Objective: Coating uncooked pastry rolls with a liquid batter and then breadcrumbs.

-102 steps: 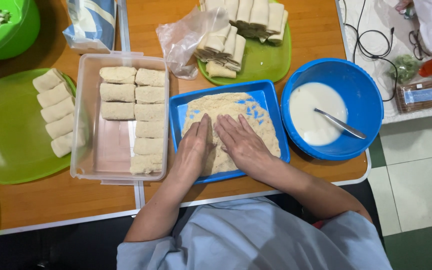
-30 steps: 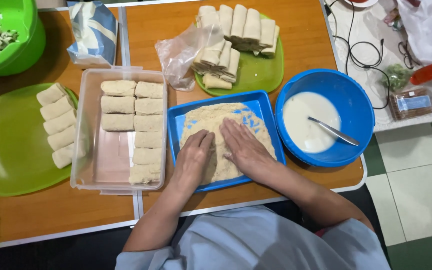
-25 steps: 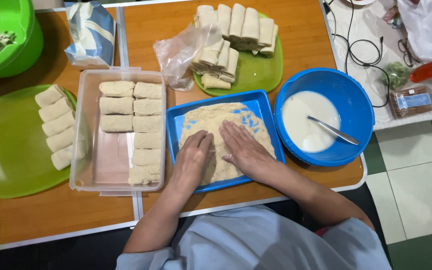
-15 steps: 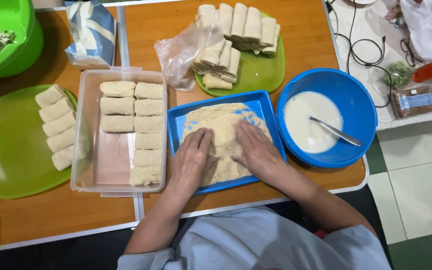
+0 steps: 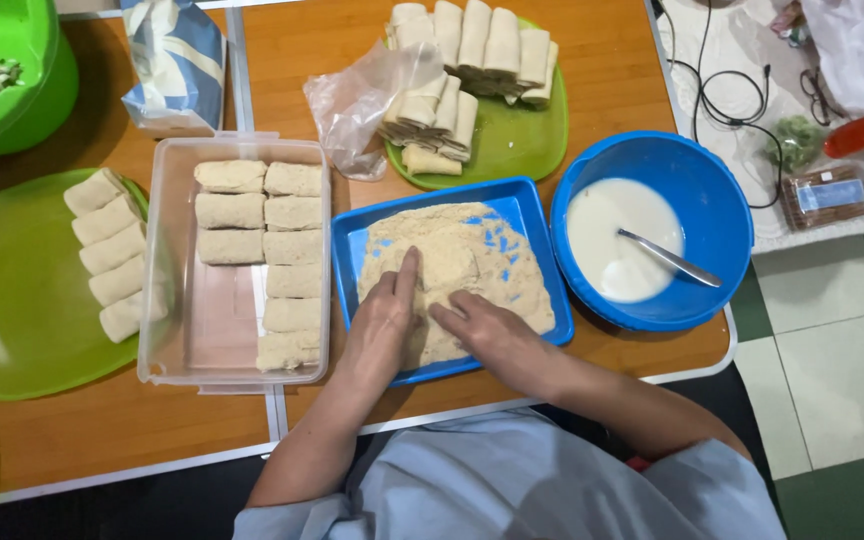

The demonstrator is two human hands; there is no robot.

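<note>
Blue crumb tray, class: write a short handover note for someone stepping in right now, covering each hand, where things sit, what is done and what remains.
Left hand: flat in the breadcrumbs, forefinger stretched out, holding nothing visible.
Right hand: pressing the crumbs beside it.
Blue tray: crumbs heaped over most of it; any roll underneath is hidden.
Done: ten crumbed rolls lie in two columns in the clear container.
Left: uncoated rolls on the green plate behind the tray.
Blue bowl on the right holds white batter and a spoon.
</note>
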